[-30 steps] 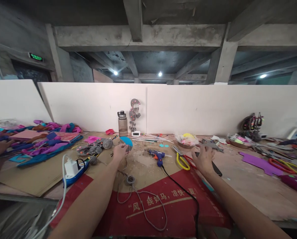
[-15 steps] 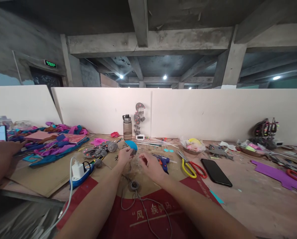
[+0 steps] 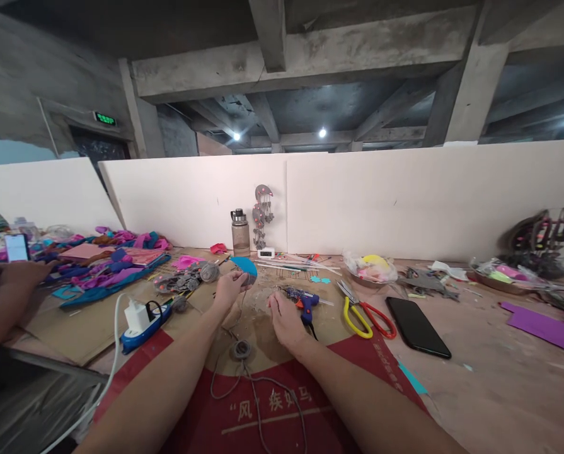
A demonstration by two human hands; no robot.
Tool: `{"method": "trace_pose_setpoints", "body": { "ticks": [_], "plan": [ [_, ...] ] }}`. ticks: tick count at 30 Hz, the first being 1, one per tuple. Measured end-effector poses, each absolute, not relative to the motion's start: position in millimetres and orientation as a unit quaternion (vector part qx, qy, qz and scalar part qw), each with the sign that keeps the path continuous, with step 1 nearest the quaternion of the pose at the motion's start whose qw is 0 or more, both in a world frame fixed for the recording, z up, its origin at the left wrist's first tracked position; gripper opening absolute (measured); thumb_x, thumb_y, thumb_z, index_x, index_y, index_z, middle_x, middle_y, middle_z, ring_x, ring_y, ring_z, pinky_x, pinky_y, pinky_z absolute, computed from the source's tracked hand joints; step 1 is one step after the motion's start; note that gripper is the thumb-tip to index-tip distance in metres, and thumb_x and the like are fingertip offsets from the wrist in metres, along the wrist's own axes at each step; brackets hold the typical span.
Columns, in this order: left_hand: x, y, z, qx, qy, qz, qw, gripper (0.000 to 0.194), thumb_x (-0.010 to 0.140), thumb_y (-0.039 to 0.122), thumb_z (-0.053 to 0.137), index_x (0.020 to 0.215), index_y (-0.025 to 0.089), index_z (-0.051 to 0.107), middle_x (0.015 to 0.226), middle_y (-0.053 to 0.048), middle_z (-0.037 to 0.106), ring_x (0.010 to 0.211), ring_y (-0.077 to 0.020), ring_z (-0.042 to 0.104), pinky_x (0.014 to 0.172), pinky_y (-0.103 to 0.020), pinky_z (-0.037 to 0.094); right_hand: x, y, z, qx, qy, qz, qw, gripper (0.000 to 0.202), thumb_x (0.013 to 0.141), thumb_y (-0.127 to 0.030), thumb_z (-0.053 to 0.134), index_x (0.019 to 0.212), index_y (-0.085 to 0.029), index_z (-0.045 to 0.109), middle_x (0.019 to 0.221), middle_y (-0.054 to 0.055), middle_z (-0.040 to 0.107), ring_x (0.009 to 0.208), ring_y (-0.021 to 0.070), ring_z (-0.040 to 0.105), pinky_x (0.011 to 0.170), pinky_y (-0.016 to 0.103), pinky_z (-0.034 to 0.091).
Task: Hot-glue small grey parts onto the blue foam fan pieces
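Observation:
My left hand (image 3: 229, 290) pinches a blue, rounded flat piece (image 3: 246, 266), held up over the brown board; its lower part is hidden by my fingers. A strand of grey yarn hangs beneath that hand. To the right, my right hand (image 3: 285, 318) has thumb and fingers pressed together; whatever is between them is too small to make out. Just beyond it lies a blue and orange glue gun (image 3: 306, 301). Between my forearms a small coil of grey yarn (image 3: 241, 349) rests on the board, with loose strands trailing over the red printed area (image 3: 282, 419).
Scissors with yellow and red handles (image 3: 367, 318) lie right of my hands, beside a black phone (image 3: 418, 328). A blue power strip (image 3: 144, 329) sits at left. A bottle (image 3: 241, 234) stands by the white partition. Another person's hand (image 3: 24, 277) is at far left near a lit phone.
My head view has turned a little, shifting the scene. My right hand's fingers have drawn closer together. My left hand still holds the blue piece, now turned more face-on.

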State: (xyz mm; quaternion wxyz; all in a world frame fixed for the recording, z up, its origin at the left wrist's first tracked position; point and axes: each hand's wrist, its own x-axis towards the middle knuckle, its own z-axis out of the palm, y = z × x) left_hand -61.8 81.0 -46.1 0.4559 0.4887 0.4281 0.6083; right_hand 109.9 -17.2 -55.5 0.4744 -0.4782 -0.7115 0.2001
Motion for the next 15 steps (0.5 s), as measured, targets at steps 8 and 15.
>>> {"method": "trace_pose_setpoints", "body": {
  "ticks": [8,15],
  "plan": [
    [-32.7,43.8,-26.6,0.633,0.391,0.574,0.343,0.023,0.07,0.041,0.069,0.069,0.018,0.062,0.072,-0.001,0.062,0.074,-0.0167,0.061,0.076,-0.03,0.052,107.7,-8.1,-48.7,-0.389,-0.545,0.417,0.615,0.029,0.072,-0.034,0.065,0.091,-0.023,0.047,0.095,0.003,0.059,0.094,0.019,0.057,0.085,0.034,0.044],
    [-26.3,15.8,-12.1,0.704,0.385,0.562,0.201,0.007,0.072,0.03,0.069,0.074,0.023,0.07,0.08,-0.005,0.066,0.084,-0.0205,0.06,0.084,-0.028,0.045,95.5,-20.2,-35.8,-0.271,-0.428,0.571,0.646,0.042,0.063,-0.039,0.073,0.091,-0.024,0.047,0.076,-0.003,0.059,0.066,0.0124,0.056,0.073,0.032,0.048]
  ]
}}
